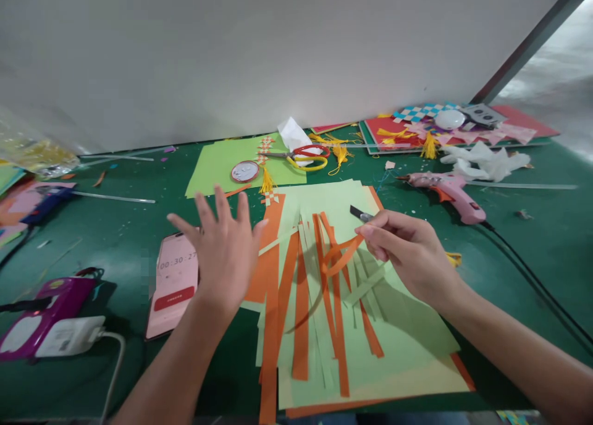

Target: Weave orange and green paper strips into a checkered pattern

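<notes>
My left hand [222, 252] hovers with its fingers spread, holding nothing, beside a phone [172, 283] that shows a running timer. In my right hand [403, 243] is a craft knife [359, 214] with a dark blade pointing up and left. A curled orange paper strip [340, 261] hangs from the same fingers. Below lie pale green paper sheets [407, 332], with orange paper [274, 227] showing at their edges. Several loose orange strips [300, 326] and pale green strips [365, 286] are scattered on top. The right palm is hidden.
A pink glue gun [447, 190] with a black cable lies at right. Scissors [308, 159], a round tin [244, 171] and yellow tassels [267, 181] lie at the back. At left are a purple power strip [60, 307] and a blue glue gun [49, 202]. A wall [259, 54] rises behind.
</notes>
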Demonstrator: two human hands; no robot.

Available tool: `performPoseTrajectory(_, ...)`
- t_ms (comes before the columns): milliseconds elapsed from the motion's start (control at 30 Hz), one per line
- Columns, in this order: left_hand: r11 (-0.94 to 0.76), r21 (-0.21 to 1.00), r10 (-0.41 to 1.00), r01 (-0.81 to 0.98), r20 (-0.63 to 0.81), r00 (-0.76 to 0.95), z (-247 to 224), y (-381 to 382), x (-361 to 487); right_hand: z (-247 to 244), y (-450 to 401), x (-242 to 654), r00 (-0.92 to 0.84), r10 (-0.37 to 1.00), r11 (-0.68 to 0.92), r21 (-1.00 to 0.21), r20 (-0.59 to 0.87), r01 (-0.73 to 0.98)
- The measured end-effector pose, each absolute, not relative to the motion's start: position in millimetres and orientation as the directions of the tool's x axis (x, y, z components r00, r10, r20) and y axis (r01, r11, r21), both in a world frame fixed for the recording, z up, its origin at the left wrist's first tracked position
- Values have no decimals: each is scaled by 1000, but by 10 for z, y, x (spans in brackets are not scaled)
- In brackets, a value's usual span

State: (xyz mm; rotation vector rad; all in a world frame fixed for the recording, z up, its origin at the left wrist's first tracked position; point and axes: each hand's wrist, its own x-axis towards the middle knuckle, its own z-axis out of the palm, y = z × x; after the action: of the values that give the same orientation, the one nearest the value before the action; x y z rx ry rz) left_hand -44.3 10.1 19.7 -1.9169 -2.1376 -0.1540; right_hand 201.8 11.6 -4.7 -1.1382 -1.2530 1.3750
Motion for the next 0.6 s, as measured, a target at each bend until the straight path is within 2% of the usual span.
performPoseTrajectory(33,23,-54,961,998,278,-7,188,97,-393,-51,117,2017,-148,988,-55,-998,-48,-42)
performPoseTrajectory(100,-188,111,951,976,271,152,154,70,-283,-54,120,2011,-163,985,-61,-998,-55,-35)
performPoseTrajectory(200,-422,477,906,771,218,362,94,-14,-115,-38,119,1994,-218,973,-80,-997,-75,-14)
performPoseTrajectory(233,-420,594,902,686,187,390,82,-47,-66,-29,117,1986,-245,966,-82,-997,-80,-2)
performPoseTrajectory(300,-291,782,927,551,87,366,78,-104,11,-15,108,1970,-297,952,-75,-997,-81,32)
performPoseTrajectory(400,-156,874,922,460,-38,385,106,-153,67,-8,87,1944,-335,939,-57,-996,-78,71)
performPoseTrajectory(600,-85,901,915,426,-99,390,122,-162,75,4,73,1895,-360,930,-58,-997,-73,52)
